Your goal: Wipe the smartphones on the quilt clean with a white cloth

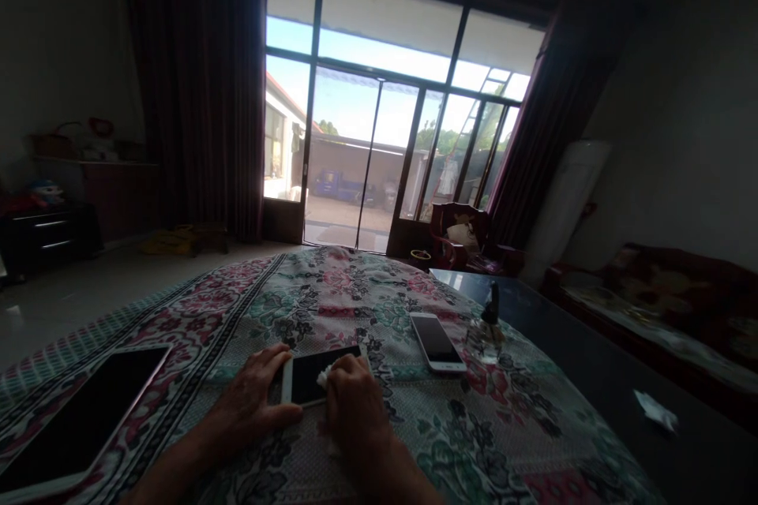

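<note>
A white smartphone (pixel 313 375) with a dark screen lies face up on the flowered tablecloth (pixel 355 292). My left hand (pixel 252 394) grips its left end, fingers at the far corner and thumb along the near edge. On the phone's right part, my right hand (pixel 355 398) is closed round a crumpled white tissue (pixel 323 376) and presses it to the screen. Most of the tissue is hidden by the fingers. Further right lies a second white smartphone (pixel 438 343), with a small clear spray bottle (pixel 486 335) with a black top standing beside it.
At the left of the table lies a tablet (pixel 83 418) with a dark screen and white rim. A crumpled white tissue (pixel 655 410) rests on the dark table surface (pixel 598 363) at right. Beyond stand a wooden armchair (pixel 459 233), a sofa (pixel 663 292) and glass doors (pixel 361 166).
</note>
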The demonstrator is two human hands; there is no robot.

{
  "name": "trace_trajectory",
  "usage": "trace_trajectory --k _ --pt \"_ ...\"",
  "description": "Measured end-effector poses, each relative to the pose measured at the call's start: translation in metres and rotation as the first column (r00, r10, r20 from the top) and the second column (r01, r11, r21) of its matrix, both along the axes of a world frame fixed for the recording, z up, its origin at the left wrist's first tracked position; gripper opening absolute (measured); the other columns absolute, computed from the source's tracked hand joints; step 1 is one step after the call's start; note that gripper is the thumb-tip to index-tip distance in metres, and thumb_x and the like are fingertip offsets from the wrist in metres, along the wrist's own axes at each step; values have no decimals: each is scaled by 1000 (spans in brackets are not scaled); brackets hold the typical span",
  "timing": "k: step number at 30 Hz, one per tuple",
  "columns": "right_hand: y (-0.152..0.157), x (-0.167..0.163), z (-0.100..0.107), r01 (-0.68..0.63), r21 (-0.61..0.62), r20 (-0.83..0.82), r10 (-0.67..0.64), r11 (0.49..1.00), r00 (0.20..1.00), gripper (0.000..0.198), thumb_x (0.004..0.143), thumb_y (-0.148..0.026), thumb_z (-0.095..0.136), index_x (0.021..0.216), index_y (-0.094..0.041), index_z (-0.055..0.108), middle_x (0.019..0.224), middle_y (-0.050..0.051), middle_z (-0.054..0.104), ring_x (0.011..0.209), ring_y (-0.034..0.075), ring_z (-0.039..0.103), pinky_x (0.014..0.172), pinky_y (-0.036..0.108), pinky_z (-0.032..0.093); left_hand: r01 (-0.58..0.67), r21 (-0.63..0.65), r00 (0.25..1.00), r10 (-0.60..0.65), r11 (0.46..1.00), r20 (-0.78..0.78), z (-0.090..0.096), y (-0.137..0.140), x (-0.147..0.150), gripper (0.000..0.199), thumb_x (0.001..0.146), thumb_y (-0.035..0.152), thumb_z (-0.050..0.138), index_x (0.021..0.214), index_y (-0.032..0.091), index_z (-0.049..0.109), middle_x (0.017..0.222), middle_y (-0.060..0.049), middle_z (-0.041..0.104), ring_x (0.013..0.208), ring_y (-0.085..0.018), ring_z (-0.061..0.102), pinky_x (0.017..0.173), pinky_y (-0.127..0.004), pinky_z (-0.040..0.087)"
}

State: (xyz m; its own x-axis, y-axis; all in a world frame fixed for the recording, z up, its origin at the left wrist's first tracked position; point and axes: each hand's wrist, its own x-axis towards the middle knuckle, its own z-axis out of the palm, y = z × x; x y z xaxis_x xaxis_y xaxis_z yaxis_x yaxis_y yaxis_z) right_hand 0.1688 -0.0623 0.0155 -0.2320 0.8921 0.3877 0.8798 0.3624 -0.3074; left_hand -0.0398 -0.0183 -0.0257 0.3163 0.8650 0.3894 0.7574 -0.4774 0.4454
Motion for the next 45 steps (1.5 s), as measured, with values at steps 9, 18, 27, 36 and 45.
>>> trace_trajectory --k 9,18,27,36,45 --pt "19 53 14 329 16 67 -330 944 942 24 86 -5 47 79 -14 68 95 12 65 94 22 58 80 28 44 -6 -69 1000 4 998 -25 11 -5 2 73 68 53 73 128 14 59 141 -16 52 131 -36 45 108 -48 39" --pt "8 -4 10 -237 145 -35 245 961 969 26 92 -13 45 109 -18 64 123 8 61 115 21 51 103 34 37 -31 -70 999 29 997 -27 14 -9 6 70 65 43 75 126 13 59 140 -16 53 131 -34 45 110 -46 38" --pt "9 2 3 -118 42 16 117 992 993 25 84 -11 49 99 -16 68 119 9 65 113 24 53 103 36 38 -18 -31 1000 18 999 0 13 -8 4 67 65 47 75 123 16 62 137 -14 56 128 -33 48 108 -44 40" --pt "31 55 2 254 96 -86 -246 962 965 36 86 -2 43 108 -12 70 116 12 67 113 22 54 101 30 39 -14 -49 1000 14 999 1 12 -8 3 71 66 55 73 125 18 60 138 -13 55 130 -34 46 108 -44 39" --pt "5 0 13 -133 158 -155 158 978 975 34 87 -9 49 113 -22 67 121 5 65 113 22 51 102 34 40 -33 -63 995 27 997 -96 19 -10 15 73 62 52 76 127 24 60 143 -11 51 133 -35 42 110 -49 32"
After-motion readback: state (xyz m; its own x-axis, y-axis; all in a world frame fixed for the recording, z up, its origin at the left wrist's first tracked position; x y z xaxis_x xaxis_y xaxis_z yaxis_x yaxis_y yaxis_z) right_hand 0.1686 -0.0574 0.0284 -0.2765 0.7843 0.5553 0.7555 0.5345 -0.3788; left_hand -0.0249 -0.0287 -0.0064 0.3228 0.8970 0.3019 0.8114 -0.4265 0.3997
